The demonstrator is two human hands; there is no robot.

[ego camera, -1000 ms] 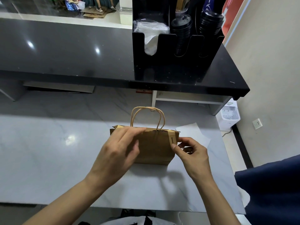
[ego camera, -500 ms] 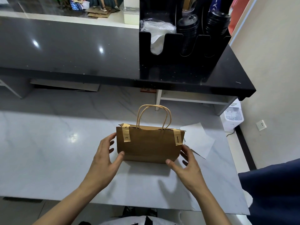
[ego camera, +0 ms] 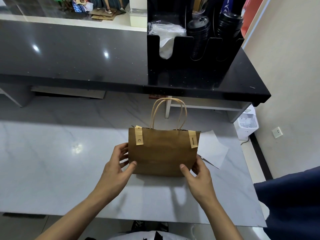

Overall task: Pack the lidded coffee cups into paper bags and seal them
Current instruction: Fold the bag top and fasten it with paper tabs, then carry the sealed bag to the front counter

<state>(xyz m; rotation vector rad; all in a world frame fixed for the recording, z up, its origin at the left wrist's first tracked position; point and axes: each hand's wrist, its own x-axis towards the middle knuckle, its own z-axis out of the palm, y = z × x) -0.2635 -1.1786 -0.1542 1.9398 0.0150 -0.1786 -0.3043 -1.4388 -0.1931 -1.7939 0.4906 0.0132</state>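
A brown paper bag (ego camera: 162,153) with twisted paper handles (ego camera: 168,113) stands upright on the white marble counter (ego camera: 52,161). Two pale sticker strips (ego camera: 139,135) (ego camera: 193,139) fold over its closed top edge, one near each corner. My left hand (ego camera: 117,168) grips the bag's lower left side, thumb on the front and fingers behind. My right hand (ego camera: 199,174) grips the lower right side the same way. No coffee cup is visible; whatever is inside the bag is hidden.
A white paper sheet (ego camera: 213,151) lies just right of the bag. Behind runs a raised black shelf (ego camera: 86,58) carrying a black organizer (ego camera: 194,54) with stacked black lids and napkins. A dark blue garment (ego camera: 290,201) hangs at the right edge.
My hands left the top corners, where they pressed the stickers, and dropped to the bag's lower sides. The bag now appears closer and slightly raised.
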